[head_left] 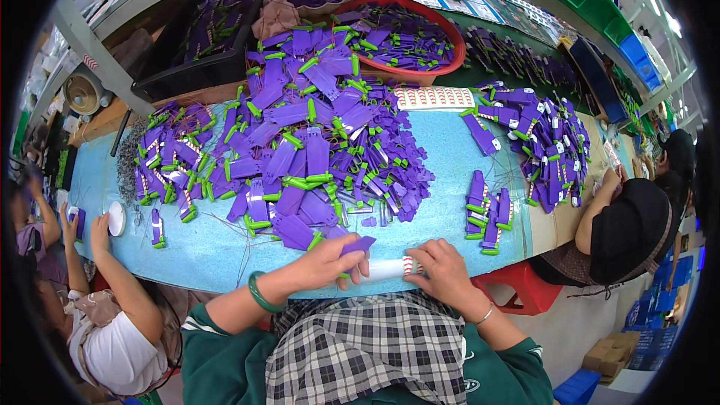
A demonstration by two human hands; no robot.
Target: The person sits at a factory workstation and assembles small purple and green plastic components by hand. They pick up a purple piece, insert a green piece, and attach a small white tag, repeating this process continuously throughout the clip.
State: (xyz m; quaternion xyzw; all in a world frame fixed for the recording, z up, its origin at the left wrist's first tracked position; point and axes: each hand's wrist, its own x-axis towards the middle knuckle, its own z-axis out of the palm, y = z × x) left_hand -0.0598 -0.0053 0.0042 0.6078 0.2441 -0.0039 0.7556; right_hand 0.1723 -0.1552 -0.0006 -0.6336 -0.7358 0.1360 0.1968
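A purple plastic piece (360, 247) sits at the desk's near edge, its body pointing up and to the right from the left hand (335, 261). That hand's grip is clamped on it between thumb and fingers, which probably keeps the piece steady while leaving its broad face uncovered. Just beside it, the right hand (444, 268) pinches the red-striped end of a white sticker strip (386, 269), thumb below and fingers above; the strip reaches across to the left hand, likely so both lie close together in front of the body.

Beyond the hands, a heap of purple pieces (285, 157) with green ends spreads over the blue desk (450, 172), seemingly for easy reach. A sticker sheet (435, 98) lies flat beside the heap, apart from the loose parts. Separate piles stand at left (169, 154) and right (553, 146), perhaps sorted. Farther back, a red basin (458, 49) contains smaller purple parts, its wall keeping them gathered.
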